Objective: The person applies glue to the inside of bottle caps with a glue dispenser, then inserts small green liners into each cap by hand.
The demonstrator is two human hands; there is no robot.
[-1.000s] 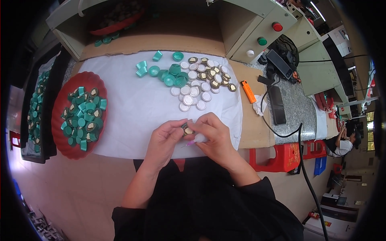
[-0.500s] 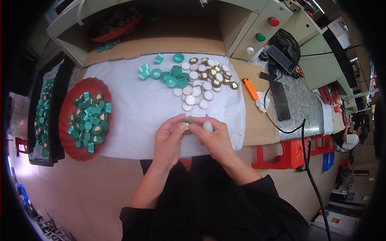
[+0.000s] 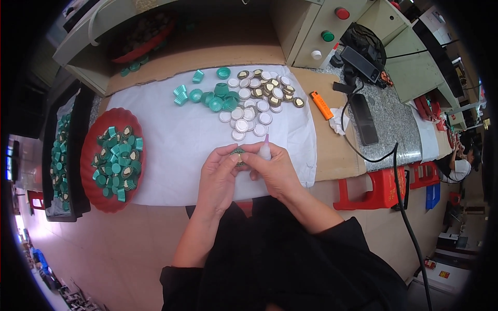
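Over the near part of the white sheet (image 3: 171, 171), my two hands meet at a small round cap with a green rim and a gold middle (image 3: 240, 157). My left hand (image 3: 219, 171) pinches the cap between thumb and fingers. The thumb of my right hand (image 3: 281, 175) presses on the cap's face. Tucked in that same right hand is a small squeeze bottle (image 3: 265, 151) with a thin purple tip pointing away from me. Beyond the hands lie a pile of white-faced and gold-faced crimped caps (image 3: 241, 125) and several green pleated cups (image 3: 215, 103).
A red scalloped bowl (image 3: 89, 179) of green cups and caps stands at left, beside a black tray (image 3: 78, 205) with more. Cardboard at right carries an orange cutter (image 3: 321, 105) and crumpled tissue (image 3: 338, 123). Farther right are a dark phone (image 3: 364, 120), a black cable (image 3: 397, 176) and red stools (image 3: 381, 192).
The view has shifted slightly, so the surroundings sit a little differently. Both hands keep hold of the cap and the bottle, with only slight finger movement.
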